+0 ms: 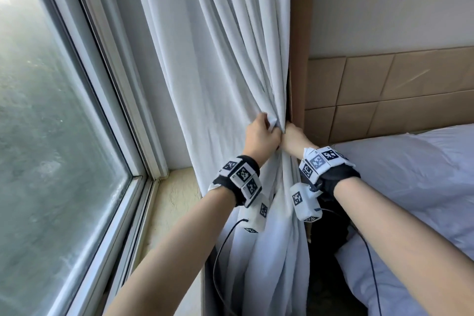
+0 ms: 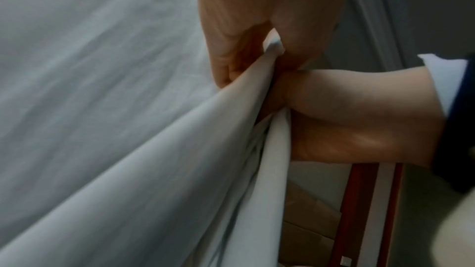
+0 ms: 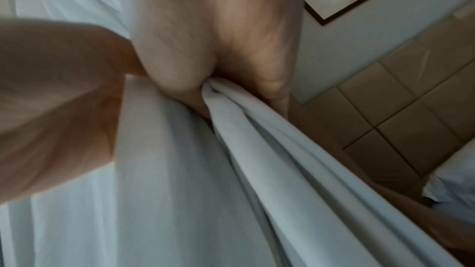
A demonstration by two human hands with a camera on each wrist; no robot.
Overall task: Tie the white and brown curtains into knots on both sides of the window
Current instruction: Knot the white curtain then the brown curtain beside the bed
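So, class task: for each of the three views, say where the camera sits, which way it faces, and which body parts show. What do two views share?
Head: worn on the head, looking down and forward at the white curtain, window and bed; both forearms, left hand and right hand show.
Left wrist: looks along the left hand gripping the curtain; the right hand shows too.
Right wrist: looks along the right hand gripping the curtain; the left hand shows.
Shared: both wrist views show both hands on the curtain.

The bed (image 1: 410, 187) crowds in close on the right, its padded headboard (image 1: 384, 95) just beyond the brown curtain (image 1: 301, 41). On the left the window sill (image 1: 177, 202) lies bare between the white curtain (image 1: 225, 59) and the window frame (image 1: 123, 100).
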